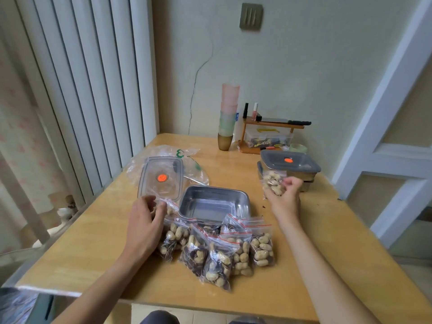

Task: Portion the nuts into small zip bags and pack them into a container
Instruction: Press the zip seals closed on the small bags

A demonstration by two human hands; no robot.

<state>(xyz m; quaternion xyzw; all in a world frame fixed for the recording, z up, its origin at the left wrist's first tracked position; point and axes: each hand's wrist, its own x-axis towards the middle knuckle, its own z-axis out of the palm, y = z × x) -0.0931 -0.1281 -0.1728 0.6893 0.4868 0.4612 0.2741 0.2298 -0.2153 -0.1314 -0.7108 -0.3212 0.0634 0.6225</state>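
An empty steel container [243,202] sits at the table's middle. In front of it lie several small zip bags of nuts [219,256] in a loose cluster. My right hand [285,197] is raised to the right of the container, shut on another filled zip bag [272,183]. My left hand [145,225] rests at the left end of the cluster, fingers pinching the clear plastic of a bag [167,205] there. The container's clear lid [161,177] with an orange dot lies to the left behind my left hand.
A large crumpled clear plastic bag [187,157] lies under the lid. Two stacked lidded steel containers [289,167] stand at the right. A cup stack [228,118] and a small wooden shelf [271,132] stand against the back wall. A door frame is at the right.
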